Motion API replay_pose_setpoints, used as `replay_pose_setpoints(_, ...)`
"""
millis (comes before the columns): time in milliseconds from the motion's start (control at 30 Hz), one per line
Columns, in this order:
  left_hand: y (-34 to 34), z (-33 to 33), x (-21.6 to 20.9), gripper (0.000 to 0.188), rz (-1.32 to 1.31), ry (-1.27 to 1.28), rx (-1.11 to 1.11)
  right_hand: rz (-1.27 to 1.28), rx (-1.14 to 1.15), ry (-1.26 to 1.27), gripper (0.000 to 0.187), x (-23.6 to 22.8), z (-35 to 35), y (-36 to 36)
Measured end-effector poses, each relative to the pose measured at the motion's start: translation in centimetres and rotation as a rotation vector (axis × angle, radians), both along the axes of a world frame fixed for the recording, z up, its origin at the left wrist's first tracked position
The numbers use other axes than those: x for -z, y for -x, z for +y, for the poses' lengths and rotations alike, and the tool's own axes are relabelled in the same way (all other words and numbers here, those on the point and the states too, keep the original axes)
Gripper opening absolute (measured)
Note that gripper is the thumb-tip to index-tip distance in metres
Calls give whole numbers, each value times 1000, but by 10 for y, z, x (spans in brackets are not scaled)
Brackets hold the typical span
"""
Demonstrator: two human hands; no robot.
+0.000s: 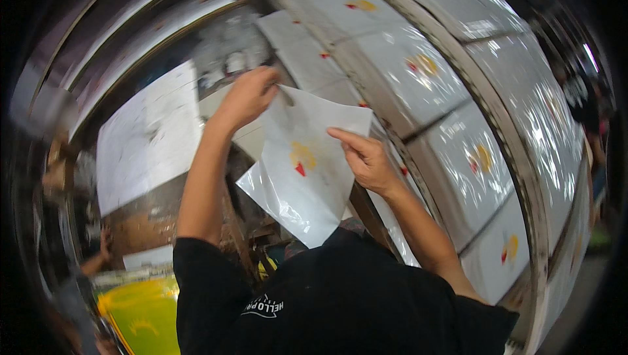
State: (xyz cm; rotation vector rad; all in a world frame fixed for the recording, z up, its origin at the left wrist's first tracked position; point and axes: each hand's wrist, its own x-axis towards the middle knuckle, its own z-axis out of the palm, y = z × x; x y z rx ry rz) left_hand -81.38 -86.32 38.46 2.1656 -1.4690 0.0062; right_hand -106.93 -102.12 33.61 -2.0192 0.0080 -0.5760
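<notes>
A glossy white plastic sheet (314, 178) with a yellow and red print hangs between my hands, creased and tilted in front of my chest. It may be a flat bag; I cannot tell. My left hand (250, 98) is closed on its upper left corner. At its right side, my right hand (369, 164) is closed at the edge, with the index finger stretched across the surface and the other fingers curled. The right thumb is mostly hidden.
Wooden-framed racks (481, 87) on the right carry rows of similar printed white sheets (435, 61). On the left are a large white board (150, 133) on a dark worktop and a yellow-green printing screen (147, 312). Other people appear at far right (582, 103) and lower left (91, 267).
</notes>
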Motion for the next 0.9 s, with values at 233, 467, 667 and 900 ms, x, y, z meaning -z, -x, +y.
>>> replay_pose_setpoints(233, 67, -55, -1, 17, 127, 121, 84, -34, 421, -186, 37, 25, -24, 86)
replay_pose_setpoints(467, 104, -191, 17, 22, 101, 299, 285, 25, 904, -211, 45, 21, -111, 152)
replay_pose_setpoints(667, 158, -246, 33, 32, 247, 511, 256, 78, 1077, -290, 45, 54, -297, 261)
replay_pose_setpoints(900, 199, -188, 127, 38, 421, 220, 169, 247, 1162, -366, 40, 99, -410, 371)
